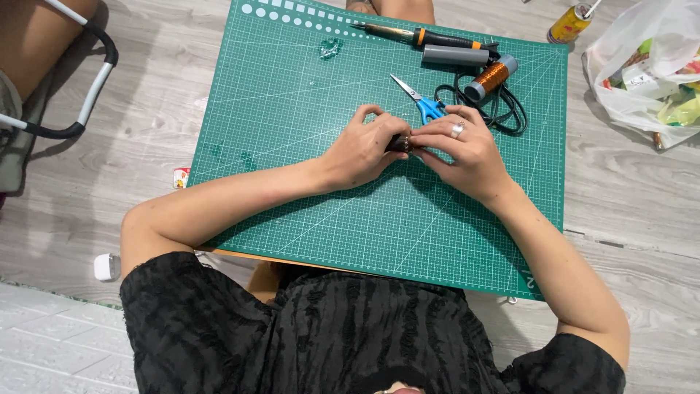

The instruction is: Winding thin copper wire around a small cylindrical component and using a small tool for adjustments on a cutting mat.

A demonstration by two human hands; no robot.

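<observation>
Fingers (pixel 379 138) of both hands are closed together on a small dark cylinder with copper wire (pixel 403 143), held between the left hand (pixel 361 152) and the right hand (pixel 467 149) just above the middle of the green cutting mat (pixel 306 182). Its long axis seems to lie left to right across the mat; which end points where I cannot tell, because the hands cover most of it. I judge that the step in hand is working the wire on this piece, and the next move calls for a firm pinch and small, careful finger turns. Just behind the hands lie blue scissors (pixel 421 102), then a copper wire spool (pixel 491 78) on a black cable (pixel 512 109), and farthest a soldering iron (pixel 423 36).
</observation>
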